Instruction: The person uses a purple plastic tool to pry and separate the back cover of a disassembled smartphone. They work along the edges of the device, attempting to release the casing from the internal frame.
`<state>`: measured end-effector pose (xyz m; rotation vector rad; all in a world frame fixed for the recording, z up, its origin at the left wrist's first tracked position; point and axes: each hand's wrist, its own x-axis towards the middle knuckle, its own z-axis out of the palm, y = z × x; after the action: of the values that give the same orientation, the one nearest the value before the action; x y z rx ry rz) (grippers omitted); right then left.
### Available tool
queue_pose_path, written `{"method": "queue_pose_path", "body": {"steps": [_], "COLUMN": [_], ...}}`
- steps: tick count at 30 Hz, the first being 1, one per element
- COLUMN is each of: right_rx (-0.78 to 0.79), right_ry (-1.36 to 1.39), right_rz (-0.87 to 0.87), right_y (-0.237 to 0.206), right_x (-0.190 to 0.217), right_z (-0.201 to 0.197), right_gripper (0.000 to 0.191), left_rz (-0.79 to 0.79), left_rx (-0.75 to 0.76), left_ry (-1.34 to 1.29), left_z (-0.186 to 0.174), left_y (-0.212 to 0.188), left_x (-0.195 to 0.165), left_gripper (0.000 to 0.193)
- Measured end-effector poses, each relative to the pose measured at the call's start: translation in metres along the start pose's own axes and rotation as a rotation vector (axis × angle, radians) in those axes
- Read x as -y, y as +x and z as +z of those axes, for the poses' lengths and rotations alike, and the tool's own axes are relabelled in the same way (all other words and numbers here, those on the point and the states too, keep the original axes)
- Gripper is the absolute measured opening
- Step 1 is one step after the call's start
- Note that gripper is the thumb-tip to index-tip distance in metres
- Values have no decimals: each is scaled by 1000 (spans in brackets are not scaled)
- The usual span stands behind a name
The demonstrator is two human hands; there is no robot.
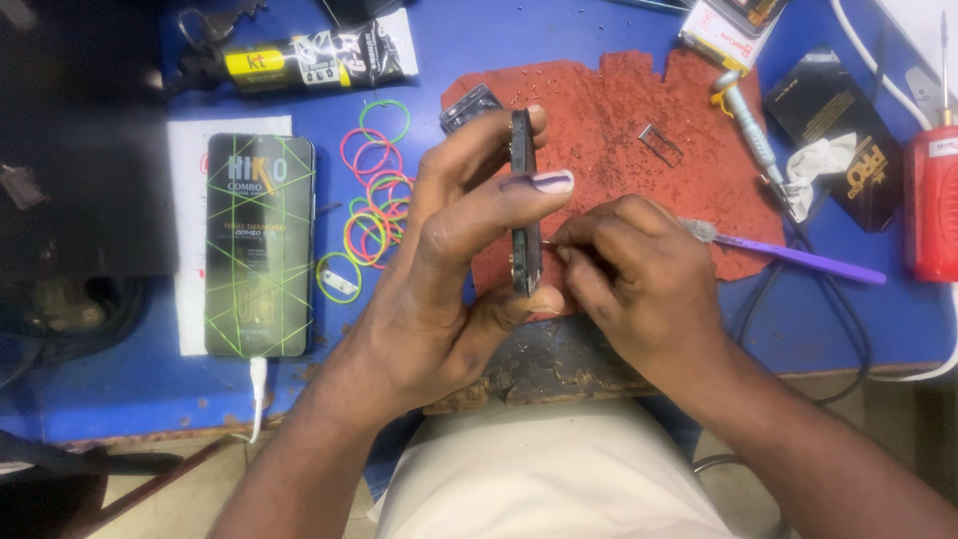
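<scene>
Right at the centre, the left hand pinches a dark phone on edge: the thumb presses its lower end, the index and middle fingers close over its upper end, so the grip is clamped firmly on it. The phone's long axis runs away from the person, nearly straight up the view, with its thin side facing the camera. Just right of the phone, the right hand has its fingertips bunched together against the phone's lower side edge, seemingly nipping a thin metal pin; the thing is too small to identify for sure. The right hand is thus the one working at the phone, while the left only steadies it.

Beyond the phone lies a worn red mat on the blue surface, with a small metal tray-like frame on it. Right of the phone, past the right hand, a purple-handled tool lies across the mat's edge, with a red device farther right. Left of the phone, coloured rubber bands are scattered, and farther left a larger phone with green lines on its screen lies flat on white paper, a white cable at its near end.
</scene>
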<state>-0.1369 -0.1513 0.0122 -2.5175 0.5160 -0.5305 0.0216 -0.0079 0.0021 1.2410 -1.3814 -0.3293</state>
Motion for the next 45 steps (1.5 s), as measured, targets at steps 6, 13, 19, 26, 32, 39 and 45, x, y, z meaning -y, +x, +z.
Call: {"method": "queue_pose_path", "body": {"steps": [6, 13, 19, 26, 32, 39, 45], "right_rx": [8, 34, 7, 32, 48, 48, -2], "right_ry": [-20, -5, -4, -57, 36, 72, -11], "right_rz": [-1, -36, -24, -32, 11, 165, -1], "right_y": [0, -7, -9, -10, -13, -11, -12], "right_x": [0, 5, 2, 3, 9, 7, 9], "right_z": [0, -2, 0, 0, -2, -3, 2], "right_gripper": [16, 15, 15, 16, 13, 13, 15], "left_rz": [-12, 4, 4, 20, 108, 106, 133], "left_rx": [-2, 1, 10, 48, 69, 12, -18], "left_ry": [-16, 0, -54, -54, 48, 6, 0], "left_z": [1, 0, 0, -1, -3, -2, 1], "left_y": [-3, -3, -5, -9, -18, -30, -38], "left_x": [2, 3, -1, -3, -15, -21, -15], "left_gripper": [58, 56, 56, 65, 59, 49, 51]}}
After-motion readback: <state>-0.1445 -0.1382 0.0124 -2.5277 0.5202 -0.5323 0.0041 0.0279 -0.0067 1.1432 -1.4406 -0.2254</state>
